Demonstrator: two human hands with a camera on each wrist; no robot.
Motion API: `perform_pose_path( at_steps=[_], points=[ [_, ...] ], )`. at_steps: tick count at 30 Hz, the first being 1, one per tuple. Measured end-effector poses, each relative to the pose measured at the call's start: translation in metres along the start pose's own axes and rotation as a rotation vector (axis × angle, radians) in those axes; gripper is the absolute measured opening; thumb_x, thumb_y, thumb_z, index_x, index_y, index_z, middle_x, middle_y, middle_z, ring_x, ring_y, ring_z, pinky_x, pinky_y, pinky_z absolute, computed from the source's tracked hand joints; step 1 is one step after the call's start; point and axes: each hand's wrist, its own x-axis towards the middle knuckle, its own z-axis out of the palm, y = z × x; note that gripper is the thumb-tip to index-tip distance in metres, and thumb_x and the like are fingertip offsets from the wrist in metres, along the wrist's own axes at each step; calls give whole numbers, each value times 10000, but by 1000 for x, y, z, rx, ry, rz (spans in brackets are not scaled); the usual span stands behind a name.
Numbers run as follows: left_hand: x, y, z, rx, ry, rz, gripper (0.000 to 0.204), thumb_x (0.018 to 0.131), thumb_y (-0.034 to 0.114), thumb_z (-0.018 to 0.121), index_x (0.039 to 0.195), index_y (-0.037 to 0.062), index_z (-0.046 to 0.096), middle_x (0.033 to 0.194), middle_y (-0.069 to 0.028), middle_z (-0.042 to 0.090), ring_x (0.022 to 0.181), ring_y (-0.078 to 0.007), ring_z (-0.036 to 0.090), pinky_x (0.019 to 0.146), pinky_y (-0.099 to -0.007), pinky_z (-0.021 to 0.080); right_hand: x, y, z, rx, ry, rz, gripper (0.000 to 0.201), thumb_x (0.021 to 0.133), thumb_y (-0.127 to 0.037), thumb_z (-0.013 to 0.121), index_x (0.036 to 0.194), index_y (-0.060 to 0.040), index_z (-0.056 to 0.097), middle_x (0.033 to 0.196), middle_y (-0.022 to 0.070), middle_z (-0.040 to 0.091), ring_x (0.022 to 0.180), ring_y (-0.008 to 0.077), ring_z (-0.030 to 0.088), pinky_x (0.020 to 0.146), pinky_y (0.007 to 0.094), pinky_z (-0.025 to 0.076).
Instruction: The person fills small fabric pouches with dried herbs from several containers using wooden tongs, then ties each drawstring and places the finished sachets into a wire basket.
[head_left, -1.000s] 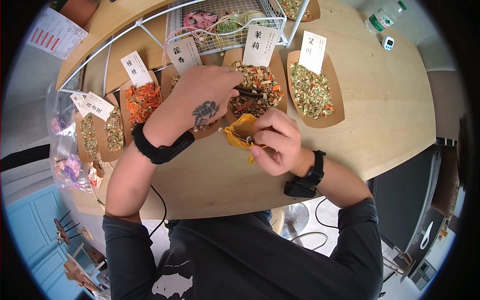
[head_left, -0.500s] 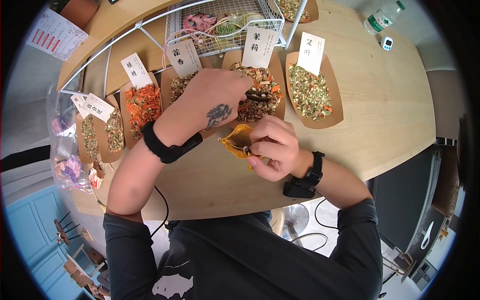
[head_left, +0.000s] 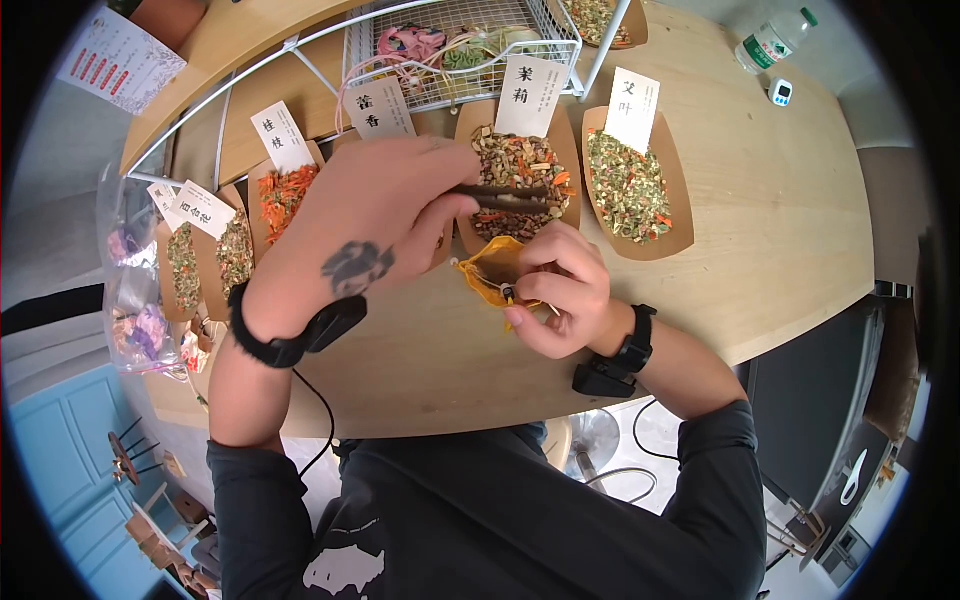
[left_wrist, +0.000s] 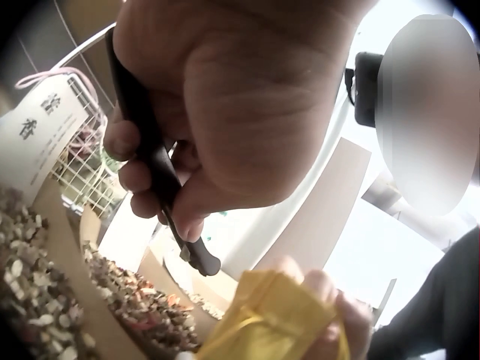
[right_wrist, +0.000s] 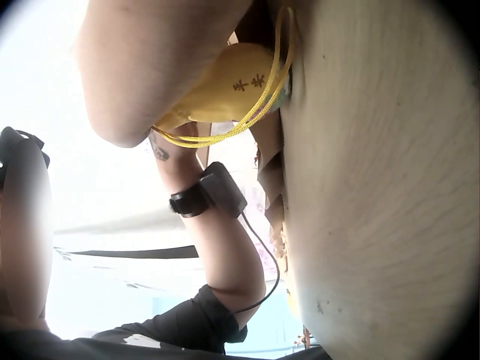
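Dark tongs (head_left: 510, 198) are gripped in the left hand (head_left: 385, 215), their tips over the tray of mixed dried herbs (head_left: 525, 160) labelled 茉莉. In the left wrist view the left hand (left_wrist: 240, 112) curls round the dark tongs (left_wrist: 154, 150), whose tips look close together with a small bit between them. The right hand (head_left: 568, 290) pinches the rim of a small yellow pouch (head_left: 488, 270), its mouth open, just in front of that tray. Yellow cord (right_wrist: 217, 139) hangs in a loop from the pouch (right_wrist: 232, 82) in the right wrist view.
More labelled herb trays stand left, including orange pieces (head_left: 285, 195), and one tray (head_left: 630, 190) stands right. Behind is a white wire basket (head_left: 460, 60) with ribbons. A bottle (head_left: 775, 42) and a small white device (head_left: 780, 92) are at the back right.
The left hand dipped toward the tray's herbs, then drew back left and up, exposing more of the tongs. The right hand and pouch have shifted only slightly.
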Motion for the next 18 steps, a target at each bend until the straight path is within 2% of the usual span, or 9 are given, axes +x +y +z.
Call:
perform_pose_path(
  at_steps=[3,7,10,13,14,18],
  points=[
    [-12,19,-20,-93,-65,-71,159,877,127,770,988,63,676,814,-101,643,776,-355,635,685,-438,480,1,-2,-2,-23,-5,-2,184,713,-124,818,733,-74,642,891,65,559,676,242,549,548,355,416],
    [-24,29,-27,-78,-222,-145,148,884,106,781,998,63,697,812,-96,663,748,-314,640,641,-400,476,-1,0,2,-3,24,-6,190,711,-129,826,738,-76,646,889,61,558,677,235,550,545,352,411],
    [-28,23,-25,-146,-181,-217,175,884,105,788,1030,59,704,821,-105,668,745,-311,643,630,-388,479,0,0,2,5,17,-16,188,713,-130,830,746,-73,653,889,58,557,675,234,548,542,349,412],
    [-17,15,-26,-107,-70,-220,202,887,118,789,1065,60,711,851,-111,677,758,-322,645,648,-384,492,0,0,0,14,-12,-40,190,717,-130,835,751,-72,658,894,57,561,677,231,551,539,344,416],
    [-15,6,-17,23,-15,-156,205,880,136,792,1048,57,706,872,-113,678,778,-335,656,669,-399,509,0,-1,0,28,-20,-43,191,717,-128,837,752,-72,658,894,57,563,678,229,550,538,342,417],
    [6,-7,15,150,20,-12,183,872,178,783,992,71,694,863,-107,668,810,-337,676,702,-431,533,0,-2,0,71,-51,-56,194,718,-121,844,754,-72,660,895,55,572,679,225,551,538,339,423]
  ],
)
